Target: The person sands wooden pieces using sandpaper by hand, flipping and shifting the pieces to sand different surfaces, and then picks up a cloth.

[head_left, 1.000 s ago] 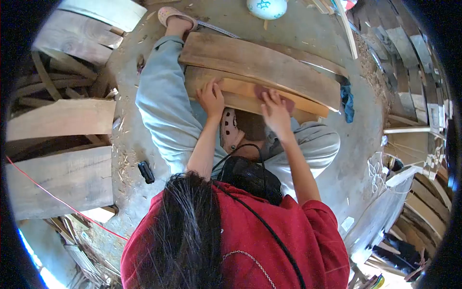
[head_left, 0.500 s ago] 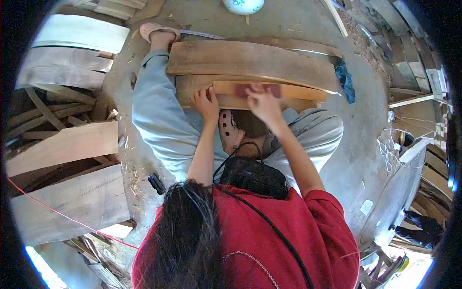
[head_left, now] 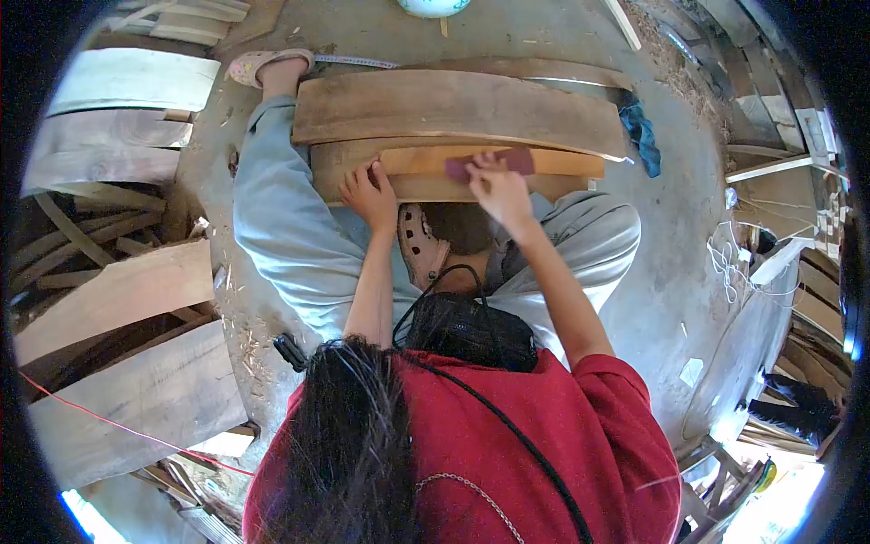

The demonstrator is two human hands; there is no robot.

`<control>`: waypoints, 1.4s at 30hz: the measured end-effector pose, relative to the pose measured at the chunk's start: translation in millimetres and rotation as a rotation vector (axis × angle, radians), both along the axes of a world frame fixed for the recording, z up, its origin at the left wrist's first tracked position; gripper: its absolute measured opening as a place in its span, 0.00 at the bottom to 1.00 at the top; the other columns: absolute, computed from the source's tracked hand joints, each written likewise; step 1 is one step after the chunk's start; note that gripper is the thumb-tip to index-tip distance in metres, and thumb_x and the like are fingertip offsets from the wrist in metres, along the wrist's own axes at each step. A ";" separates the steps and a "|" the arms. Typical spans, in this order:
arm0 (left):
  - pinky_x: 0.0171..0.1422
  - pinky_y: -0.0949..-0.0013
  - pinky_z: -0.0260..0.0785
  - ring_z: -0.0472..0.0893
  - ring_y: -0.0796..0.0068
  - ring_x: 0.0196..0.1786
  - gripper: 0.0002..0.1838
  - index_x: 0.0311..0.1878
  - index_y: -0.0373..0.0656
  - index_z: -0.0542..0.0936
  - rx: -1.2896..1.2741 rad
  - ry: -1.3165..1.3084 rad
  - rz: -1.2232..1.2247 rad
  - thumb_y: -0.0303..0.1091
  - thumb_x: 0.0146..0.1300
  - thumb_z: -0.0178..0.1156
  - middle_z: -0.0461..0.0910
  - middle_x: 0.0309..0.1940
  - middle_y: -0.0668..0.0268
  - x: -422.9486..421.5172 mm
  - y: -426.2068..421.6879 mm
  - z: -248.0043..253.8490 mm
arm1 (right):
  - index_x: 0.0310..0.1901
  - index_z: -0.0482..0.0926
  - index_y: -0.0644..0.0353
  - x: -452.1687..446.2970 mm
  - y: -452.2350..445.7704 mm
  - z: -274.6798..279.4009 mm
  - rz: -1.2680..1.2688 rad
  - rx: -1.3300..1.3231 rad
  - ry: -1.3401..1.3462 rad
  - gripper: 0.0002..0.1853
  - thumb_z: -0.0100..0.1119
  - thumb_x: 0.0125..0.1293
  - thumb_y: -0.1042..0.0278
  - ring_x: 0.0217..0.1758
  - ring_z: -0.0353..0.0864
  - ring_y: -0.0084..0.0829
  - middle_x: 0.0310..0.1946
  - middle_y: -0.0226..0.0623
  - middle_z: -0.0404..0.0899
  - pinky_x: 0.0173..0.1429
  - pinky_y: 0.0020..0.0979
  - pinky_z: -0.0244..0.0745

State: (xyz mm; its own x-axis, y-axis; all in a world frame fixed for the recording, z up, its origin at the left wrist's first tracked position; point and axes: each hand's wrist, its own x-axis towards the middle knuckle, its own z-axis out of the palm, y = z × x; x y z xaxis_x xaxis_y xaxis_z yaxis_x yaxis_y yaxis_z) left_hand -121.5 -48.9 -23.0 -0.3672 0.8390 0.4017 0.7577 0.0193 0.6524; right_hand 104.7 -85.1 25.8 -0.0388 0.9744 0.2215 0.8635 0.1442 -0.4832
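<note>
A narrow, orange-toned wooden strip (head_left: 566, 163) lies across a wider pale board (head_left: 331, 166) in front of me. My right hand (head_left: 498, 192) grips a dark reddish piece of sandpaper (head_left: 518, 161) against the strip's upper face, right of its middle. At the strip's left end, my left hand (head_left: 370, 195) rests on the board with its fingers apart, the fingertips close to the strip's end. Behind the strip lies a broad brown plank (head_left: 453, 107).
A blue cloth (head_left: 640, 136) hangs by the planks' right end. A measuring tape (head_left: 353, 62) lies beyond them. Stacked boards (head_left: 136, 367) line the left side. White cord (head_left: 725, 267) lies at right, and a person's dark-clothed legs (head_left: 797, 408) show at the lower right.
My right hand and the sandpaper have shifted slightly right along the strip. The left hand has slid a little left off the strip's end. The whole view has shifted slightly.
</note>
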 end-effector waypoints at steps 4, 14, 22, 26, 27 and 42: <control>0.53 0.49 0.59 0.70 0.51 0.47 0.13 0.39 0.52 0.80 -0.037 0.001 0.010 0.47 0.66 0.51 0.74 0.40 0.60 0.5 -1.2 3.6 | 0.43 0.84 0.56 86.4 4.9 12.5 -0.324 -0.109 -0.010 0.13 0.55 0.61 0.62 0.53 0.79 0.39 0.46 0.45 0.80 0.61 0.34 0.71; 0.53 0.49 0.59 0.69 0.51 0.46 0.16 0.37 0.45 0.79 -0.004 0.066 0.011 0.47 0.66 0.51 0.74 0.38 0.58 -0.6 -1.1 6.1 | 0.34 0.85 0.56 2.6 5.7 -11.0 -0.054 0.179 -0.015 0.15 0.54 0.60 0.55 0.39 0.83 0.49 0.34 0.46 0.83 0.48 0.43 0.78; 0.52 0.50 0.59 0.69 0.51 0.46 0.14 0.38 0.45 0.79 0.075 0.086 0.011 0.45 0.67 0.50 0.74 0.38 0.59 2.7 -2.1 5.3 | 0.40 0.83 0.62 93.4 23.3 37.4 -0.480 -0.461 -0.267 0.21 0.52 0.62 0.50 0.44 0.81 0.52 0.39 0.50 0.82 0.53 0.48 0.74; 0.52 0.50 0.59 0.70 0.51 0.45 0.15 0.38 0.45 0.79 0.025 0.095 0.020 0.45 0.67 0.50 0.74 0.38 0.59 3.1 -0.5 4.1 | 0.47 0.79 0.63 25.3 5.7 30.8 -0.198 -0.314 -0.267 0.21 0.47 0.64 0.54 0.59 0.72 0.51 0.54 0.52 0.74 0.60 0.48 0.70; 0.51 0.50 0.59 0.70 0.51 0.45 0.15 0.38 0.45 0.78 0.012 0.096 0.019 0.45 0.67 0.50 0.74 0.38 0.59 2.4 -0.8 2.1 | 0.48 0.79 0.61 19.6 1.3 25.1 -0.149 -0.275 -0.299 0.21 0.46 0.64 0.54 0.61 0.70 0.51 0.58 0.51 0.72 0.62 0.47 0.69; 0.49 0.51 0.60 0.70 0.51 0.43 0.13 0.37 0.44 0.78 0.039 0.083 0.018 0.42 0.67 0.50 0.73 0.37 0.56 1.2 -2.4 6.6 | 0.40 0.84 0.58 56.4 -7.5 9.3 -0.202 -0.103 -0.182 0.18 0.48 0.62 0.56 0.50 0.77 0.53 0.49 0.55 0.76 0.55 0.48 0.73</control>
State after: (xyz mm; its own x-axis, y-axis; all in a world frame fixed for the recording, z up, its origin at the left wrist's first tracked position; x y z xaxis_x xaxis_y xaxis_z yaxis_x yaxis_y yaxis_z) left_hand -120.4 -51.4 -16.4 -0.3458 0.8157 0.4638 0.8092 0.0089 0.5875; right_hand 161.1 -92.5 35.2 0.1285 0.9833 0.1286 0.9437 -0.0814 -0.3207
